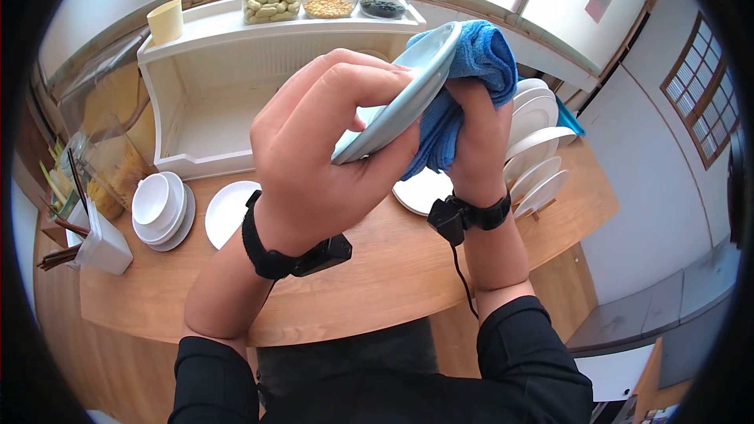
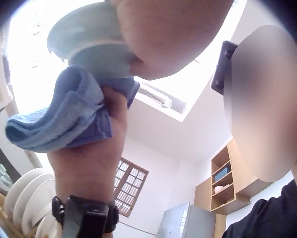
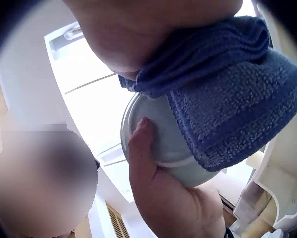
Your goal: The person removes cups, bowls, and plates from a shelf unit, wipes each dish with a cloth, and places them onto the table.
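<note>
A pale blue-green plate is held up and tilted above the table in the head view. My left hand grips its near side, thumb on one face and fingers on the other. On the far side my right hand holds a folded blue towel against the plate. In the right wrist view the towel covers part of the plate, and the left thumb lies on its face. The left wrist view shows the towel bunched around the right hand.
White plates stand in a rack at the right. A white plate, stacked bowls and a utensil holder are at the left. Behind stands a white shelf with glass jars and a cream cup.
</note>
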The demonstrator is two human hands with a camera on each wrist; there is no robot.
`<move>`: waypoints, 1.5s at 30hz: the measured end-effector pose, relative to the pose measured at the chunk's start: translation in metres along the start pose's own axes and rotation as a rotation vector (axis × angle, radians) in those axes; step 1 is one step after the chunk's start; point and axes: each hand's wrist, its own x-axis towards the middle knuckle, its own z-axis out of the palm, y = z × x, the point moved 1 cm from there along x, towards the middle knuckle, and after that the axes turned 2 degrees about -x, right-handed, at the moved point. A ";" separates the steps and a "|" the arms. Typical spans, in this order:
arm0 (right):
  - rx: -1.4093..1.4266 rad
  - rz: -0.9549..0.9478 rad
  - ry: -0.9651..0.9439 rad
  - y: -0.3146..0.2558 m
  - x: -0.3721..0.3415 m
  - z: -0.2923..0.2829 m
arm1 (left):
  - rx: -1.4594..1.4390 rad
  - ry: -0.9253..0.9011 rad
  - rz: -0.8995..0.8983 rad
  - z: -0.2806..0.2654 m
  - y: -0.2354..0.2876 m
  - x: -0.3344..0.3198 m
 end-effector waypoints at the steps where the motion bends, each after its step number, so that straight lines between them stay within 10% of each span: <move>1: 0.001 -0.002 0.005 0.001 0.001 -0.002 | -0.002 -0.004 0.002 0.000 -0.002 -0.001; 14: 0.346 0.296 -0.241 0.002 0.000 -0.029 | -0.344 0.222 -0.073 0.001 -0.001 -0.007; 23: 0.126 0.301 -0.150 -0.023 0.011 -0.049 | -0.203 -0.416 -0.511 -0.015 0.002 0.009; 28: -0.139 0.078 -0.013 -0.020 0.011 -0.036 | -0.169 -0.280 -0.606 -0.001 0.010 0.007; 33: -0.207 -0.180 0.016 -0.020 -0.006 -0.027 | 0.089 -0.200 -0.323 0.004 -0.005 -0.003; 35: -0.603 -0.680 -0.171 -0.030 0.004 -0.022 | 0.099 -0.177 -0.303 0.005 -0.006 -0.003; 38: -0.863 -0.882 -0.183 -0.032 -0.004 -0.004 | 0.097 -0.155 -0.263 0.004 0.001 -0.002; 43: -0.545 -0.561 -0.021 -0.006 0.012 -0.028 | 0.100 -0.156 -0.221 0.005 0.009 0.000; 45: -0.714 -0.772 -0.108 -0.017 0.015 -0.023 | 0.096 -0.147 -0.215 0.004 0.007 0.001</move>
